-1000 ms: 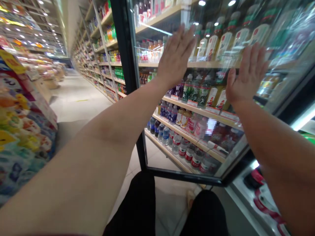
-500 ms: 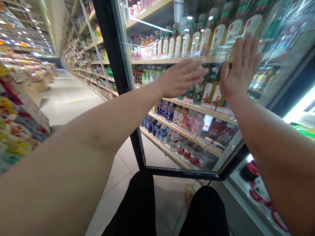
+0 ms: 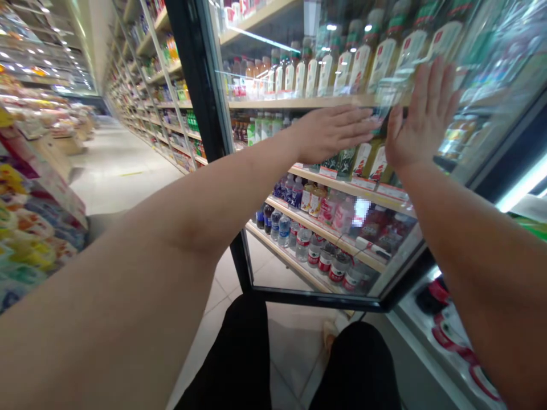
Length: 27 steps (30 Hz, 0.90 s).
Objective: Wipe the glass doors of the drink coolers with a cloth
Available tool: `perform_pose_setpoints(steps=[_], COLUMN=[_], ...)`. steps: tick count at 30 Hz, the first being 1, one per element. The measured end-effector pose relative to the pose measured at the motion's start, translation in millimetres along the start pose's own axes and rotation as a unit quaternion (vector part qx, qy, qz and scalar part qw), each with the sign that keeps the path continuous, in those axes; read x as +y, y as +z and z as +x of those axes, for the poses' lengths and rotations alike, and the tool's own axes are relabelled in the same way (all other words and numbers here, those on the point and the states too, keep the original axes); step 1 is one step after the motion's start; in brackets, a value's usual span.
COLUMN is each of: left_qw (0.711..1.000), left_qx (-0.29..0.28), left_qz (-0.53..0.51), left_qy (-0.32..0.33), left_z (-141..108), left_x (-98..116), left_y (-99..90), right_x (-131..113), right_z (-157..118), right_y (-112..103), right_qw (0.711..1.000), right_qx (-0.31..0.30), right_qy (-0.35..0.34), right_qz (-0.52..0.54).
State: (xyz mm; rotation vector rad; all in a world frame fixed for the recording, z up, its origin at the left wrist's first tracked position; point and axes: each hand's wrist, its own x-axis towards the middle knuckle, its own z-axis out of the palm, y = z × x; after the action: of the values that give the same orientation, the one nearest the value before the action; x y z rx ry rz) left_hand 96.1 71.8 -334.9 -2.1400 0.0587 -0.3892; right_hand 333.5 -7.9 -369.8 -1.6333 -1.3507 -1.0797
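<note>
A glass door with a black frame (image 3: 316, 298) stands open in front of me, and shelves of bottles show through or in its glass. My left hand (image 3: 335, 132) is held out flat over the middle of the pane, fingers stretched to the right, nothing in it. Just right of it, my right hand (image 3: 421, 117) lies palm forward at the glass with fingers spread upward, also holding nothing. Whether the left hand touches the pane I cannot tell. Large bottles with white labels (image 3: 361, 65) line the shelf behind the hands.
Water bottles (image 3: 302, 244) stand on the lowest shelf seen in the glass. Long store shelves (image 3: 171, 108) run along the aisle (image 3: 115, 154) at left, opposite a display of colourful packages (image 3: 25, 239). Packs (image 3: 453, 330) lie in the cooler at lower right. My knees are below the door.
My left hand has moved right, closer to my right hand. My right hand has shifted slightly right and stays spread. The door looks almost unmoved.
</note>
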Motion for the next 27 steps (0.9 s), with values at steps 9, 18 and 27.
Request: perform_pose_setpoints(steps=[9,18,27], left_qw=[0.971,0.936,0.973], left_qx=[0.117,0.099,0.080], left_qz=[-0.106,0.045,-0.009], left_qy=[-0.179,-0.334,-0.217], left_z=[13.7,10.5,-19.7], left_x=[17.8,-7.2,-16.4], left_y=[-0.5,-19.8,-7.3], right_x=[-0.7,5.1,-5.6], right_z=[-0.3,1.6,-6.5], right_y=[-1.0,4.2,-10.7], right_qw=[1.000,1.000,1.000], right_qx=[-0.018,0.002,0.014], right_qy=[0.008,0.002,-0.011], right_qz=[-0.022,-0.014,-0.024])
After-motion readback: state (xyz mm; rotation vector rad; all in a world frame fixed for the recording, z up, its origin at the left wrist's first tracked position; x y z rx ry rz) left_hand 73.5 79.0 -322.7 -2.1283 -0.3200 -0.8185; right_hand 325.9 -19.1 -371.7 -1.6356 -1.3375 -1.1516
